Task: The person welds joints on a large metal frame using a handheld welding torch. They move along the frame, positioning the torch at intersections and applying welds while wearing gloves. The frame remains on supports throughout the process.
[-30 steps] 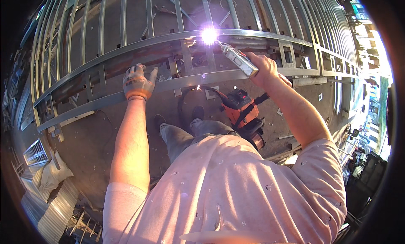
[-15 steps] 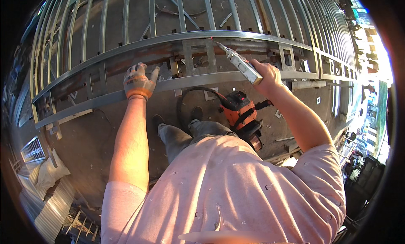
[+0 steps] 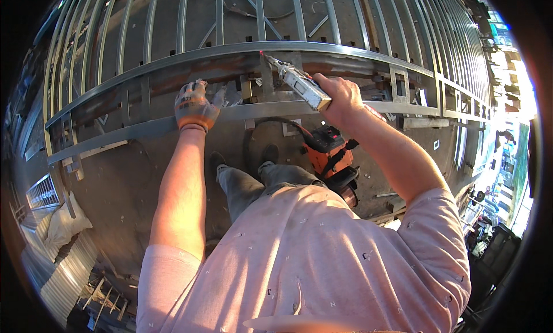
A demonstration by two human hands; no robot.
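Observation:
My right hand [image 3: 339, 97] is bare and closed around the rear of a laser welding gun [image 3: 305, 89], a boxy whitish tool with a pointed nozzle. Its nozzle points up and left at the long upper rail of a metal frame [image 3: 230, 49], and a small red light spot shows by the tip. I cannot tell whether the tip touches the rail. On my left hand [image 3: 196, 105] is a grey and orange work glove. This hand lies at the lower rail [image 3: 247, 110], fingers stretched forward and thumb apart. Between the two rails stand short upright pieces [image 3: 400, 83].
An orange and black machine [image 3: 327, 154] with a black hose stands on the floor beside my legs. Thin parallel bars [image 3: 220, 16] fill the frame's far side. A white sack [image 3: 66, 222] and corrugated sheets [image 3: 63, 281] lie at the lower left.
My right hand has moved left with the laser welding gun, and the red spot has shifted left along the upper rail. The left hand keeps nearly the same pose.

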